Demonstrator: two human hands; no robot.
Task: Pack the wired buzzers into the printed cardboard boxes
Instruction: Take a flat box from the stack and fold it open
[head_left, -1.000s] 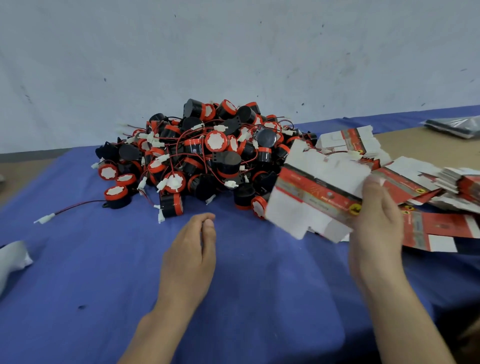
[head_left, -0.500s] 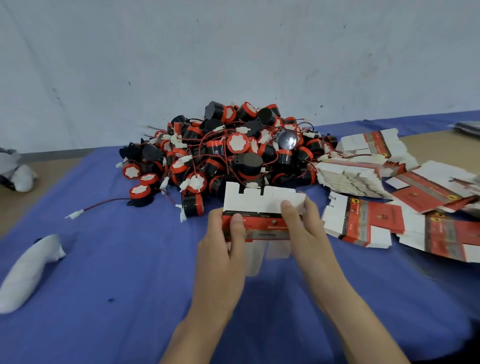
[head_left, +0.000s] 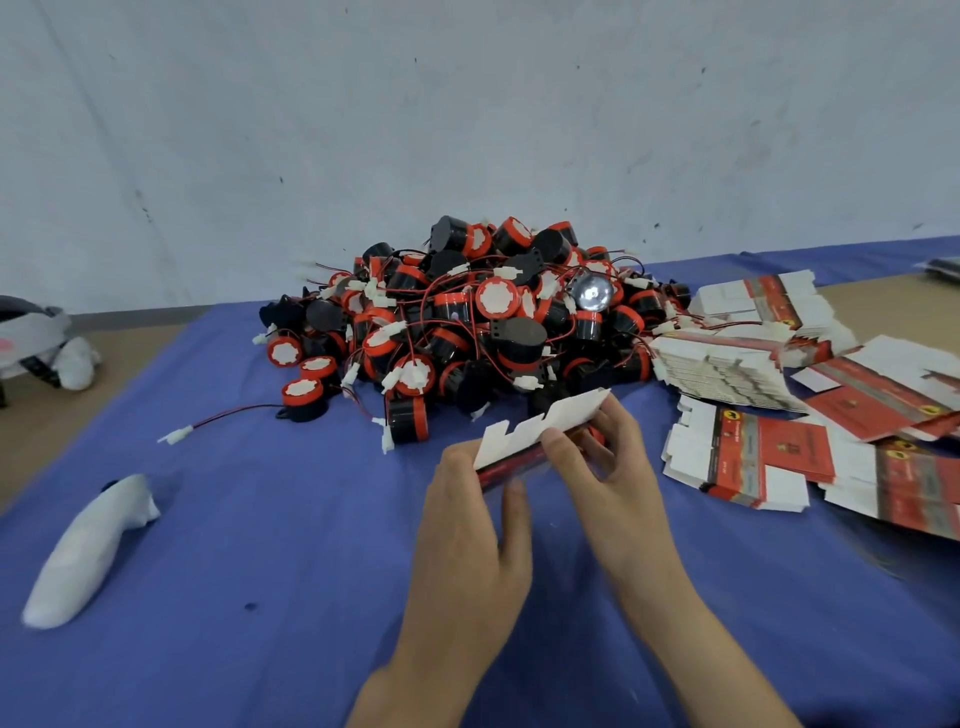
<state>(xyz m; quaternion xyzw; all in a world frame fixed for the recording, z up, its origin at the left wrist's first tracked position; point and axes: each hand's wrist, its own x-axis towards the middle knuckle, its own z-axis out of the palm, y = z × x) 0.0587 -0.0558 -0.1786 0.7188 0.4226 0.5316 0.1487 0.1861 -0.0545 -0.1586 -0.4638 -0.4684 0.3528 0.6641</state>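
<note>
Now left grip (head_left: 467, 519) and right grip (head_left: 618, 483) both pinch flat box (head_left: 545, 421); I judge card light, floppy, crease-prone; hold printed edges, spare flaps.

Blue cloth (head_left: 234, 545) covers most of worktop. Bare tan tabletop (head_left: 78, 431) shows left and far right of cloth. Behind cloth: pale grey-white wall (head_left: 467, 130), scuffed, dark-specked. Light soft, even.
</note>
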